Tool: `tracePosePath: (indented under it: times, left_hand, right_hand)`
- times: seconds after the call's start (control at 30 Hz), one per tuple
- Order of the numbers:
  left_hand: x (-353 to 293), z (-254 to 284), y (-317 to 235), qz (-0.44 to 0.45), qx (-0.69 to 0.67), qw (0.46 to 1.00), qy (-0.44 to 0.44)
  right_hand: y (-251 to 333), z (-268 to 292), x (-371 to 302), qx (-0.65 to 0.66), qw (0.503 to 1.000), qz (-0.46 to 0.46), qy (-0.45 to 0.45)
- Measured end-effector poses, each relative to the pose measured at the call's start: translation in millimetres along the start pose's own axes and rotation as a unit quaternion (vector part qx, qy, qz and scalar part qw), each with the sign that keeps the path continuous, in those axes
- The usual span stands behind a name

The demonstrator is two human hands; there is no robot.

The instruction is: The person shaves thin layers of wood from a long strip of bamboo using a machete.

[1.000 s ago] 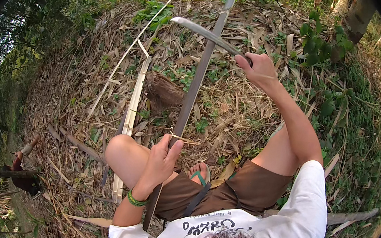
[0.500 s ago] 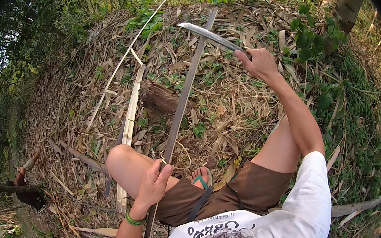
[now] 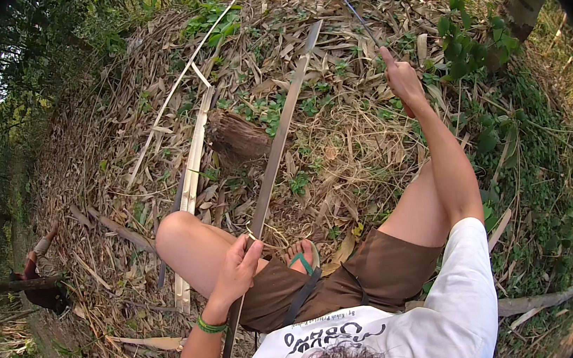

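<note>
My left hand [image 3: 237, 272] is closed round the lower part of a long flat brown bamboo slat [image 3: 281, 129], just beside my bent left knee. The slat slants up and away over the leaf litter, and a paler patch shows near its far end. Out to the right, my right hand [image 3: 405, 83] grips a machete [image 3: 361, 19] by its handle. Seen nearly edge-on, the blade looks like a thin dark line pointing up and left. It is apart from the slat. A thin pale curl hangs at the slat by my left fingers.
Left of the slat lie pale split strips [image 3: 194, 168] and a long thin pale strip [image 3: 185, 75]. A brown stump [image 3: 238, 138] stands beyond my left knee. A tree trunk [image 3: 521, 15] rises at the far right. Another person [image 3: 41, 285] is at the lower left.
The machete has lifted off the slat, moving up and right, and its blade has turned from broadside to nearly edge-on. My left hand keeps its hold on the slat.
</note>
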State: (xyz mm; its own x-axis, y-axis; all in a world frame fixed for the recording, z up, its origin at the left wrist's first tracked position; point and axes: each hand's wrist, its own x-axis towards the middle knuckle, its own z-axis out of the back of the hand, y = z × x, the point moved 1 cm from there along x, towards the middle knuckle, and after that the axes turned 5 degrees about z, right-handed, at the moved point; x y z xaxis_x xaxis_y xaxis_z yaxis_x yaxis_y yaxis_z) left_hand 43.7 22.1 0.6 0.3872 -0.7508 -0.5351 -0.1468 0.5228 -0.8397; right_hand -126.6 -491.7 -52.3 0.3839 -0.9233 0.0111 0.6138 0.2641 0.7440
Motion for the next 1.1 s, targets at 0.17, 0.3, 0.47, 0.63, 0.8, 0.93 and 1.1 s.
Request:
tracePosePath:
  times: [0.17, 0.3, 0.47, 0.63, 0.8, 0.93, 1.1]
  left_hand:
    - [19, -14, -17, -0.029, 0.021, 0.998, -0.052]
    - [37, -19, -31, -0.07, 0.043, 0.994, -0.075]
    - [69, -30, -63, -0.085, 0.04, 0.992, -0.08]
    - [89, -35, -80, -0.099, 0.044, 0.989, -0.1]
    - [95, -32, -81, -0.084, 0.031, 0.992, -0.086]
    - [92, -23, -76, -0.089, -0.062, 0.993, -0.042]
    - [91, -12, -73, -0.095, -0.083, 0.992, 0.007]
  right_hand:
    - [28, -19, -26, 0.073, 0.992, 0.085, 0.052]
    - [79, -37, -86, 0.212, 0.959, 0.116, 0.15]
    - [102, -71, -144, 0.342, 0.883, 0.103, 0.306]
    - [118, -93, -188, 0.358, 0.831, 0.112, 0.41]
    - [118, -81, -170, 0.317, 0.869, 0.154, 0.348]
    - [114, -41, -126, 0.254, 0.926, 0.167, 0.224]
    - [79, -9, -73, -0.01, 0.959, 0.263, -0.104]
